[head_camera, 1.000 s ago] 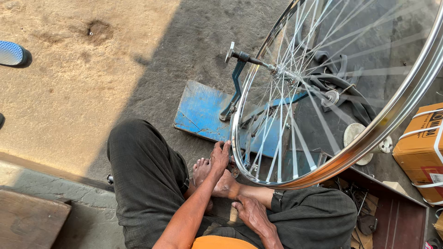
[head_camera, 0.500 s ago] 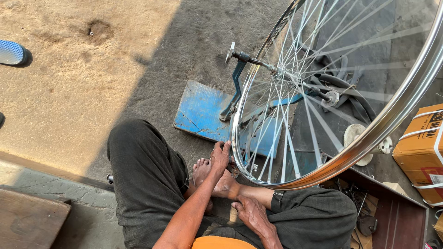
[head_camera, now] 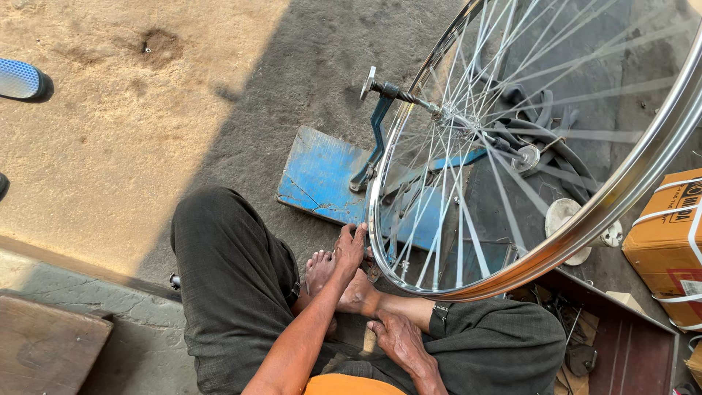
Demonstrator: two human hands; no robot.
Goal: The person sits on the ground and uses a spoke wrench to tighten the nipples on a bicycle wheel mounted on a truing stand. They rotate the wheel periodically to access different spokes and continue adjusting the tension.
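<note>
Spoked bicycle wheel (head_camera: 512, 146) sits by its axle in a blue truing stand (head_camera: 329, 175); left hand (head_camera: 349, 249) pinches the chrome rim (head_camera: 376, 219) at its low edge, fingers closed on it. Right hand (head_camera: 398, 340) lies loose and empty on the shin, nearer the body. Judged light, stiff, slick; thin spokes (head_camera: 468, 234) bendable, so the rim is the place to hold.

Wheel rim (head_camera: 621, 186): polished silver, with thin silver spokes (head_camera: 468, 183). Stand base (head_camera: 322, 175) beneath the rim: blue, scuffed. Trousers (head_camera: 227, 285) beside the base: dark grey. Carton (head_camera: 669, 241) right of the rim: orange-brown, white straps.
</note>
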